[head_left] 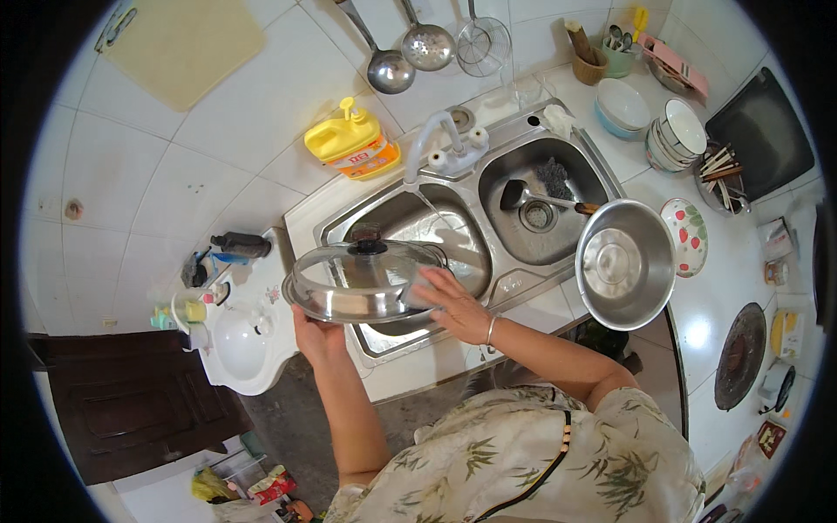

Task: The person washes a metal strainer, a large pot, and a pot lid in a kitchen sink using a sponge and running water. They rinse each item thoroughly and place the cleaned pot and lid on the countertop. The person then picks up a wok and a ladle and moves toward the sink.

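Observation:
My left hand [319, 335] grips a glass pot lid [340, 301] from below at its near left edge. The lid has a wide steel rim and a black knob, and it is held tilted over the left sink basin [466, 228]. At the lid's right side is my right hand [457, 307], its fingers blurred and closed around a greyish, see-through patch against the rim; what that is I cannot make out. A thin stream of water runs from the white faucet [427, 135] into the basin behind the lid.
The right basin [497, 187] holds a spatula [532, 199] and a dark scouring pad [553, 178]. A steel bowl [625, 264] stands on the counter's right edge. Behind the sink is a yellow detergent jug [349, 144]. Stacked bowls [676, 135] and a strawberry-patterned plate [685, 235] lie right.

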